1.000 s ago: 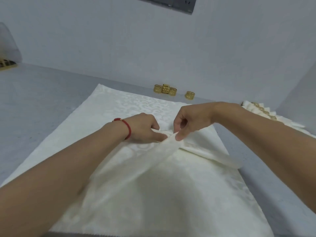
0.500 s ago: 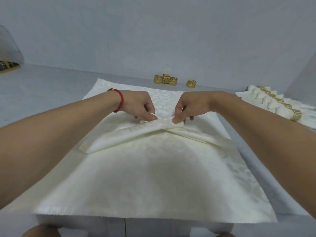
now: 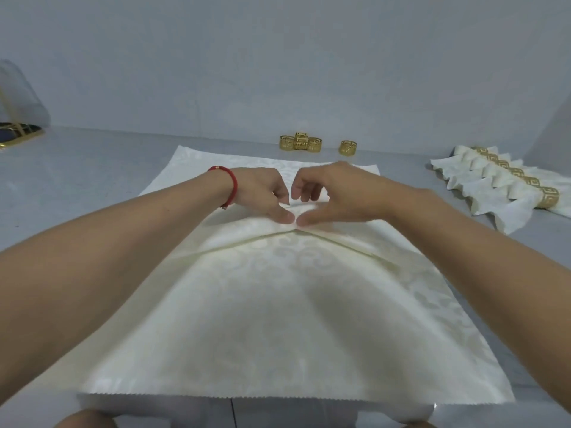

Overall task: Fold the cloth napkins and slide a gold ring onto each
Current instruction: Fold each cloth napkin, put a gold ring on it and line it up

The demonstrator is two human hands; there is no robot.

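Note:
A cream patterned cloth napkin (image 3: pixel 287 319) lies spread on the grey table, its near edge hanging over the front. A pleat ridge runs across it below my hands. My left hand (image 3: pixel 262 193), with a red bracelet at the wrist, and my right hand (image 3: pixel 327 193) meet at the middle of the pleat. Thumb and curled fingers of each hand pinch the fold. Several gold rings (image 3: pixel 301 143) stand in a cluster by the back wall, with one more gold ring (image 3: pixel 348 147) to their right.
A row of folded napkins with gold rings (image 3: pixel 506 183) lies at the right on the table (image 3: pixel 77 168). A gold-framed dark object (image 3: pixel 18 132) with a clear cover sits at the far left. The wall stands close behind the rings.
The lifted fold has been laid down and pushed farther from me. Both hands moved closer together over it, and the pleat now lies flat as a V-shaped ridge.

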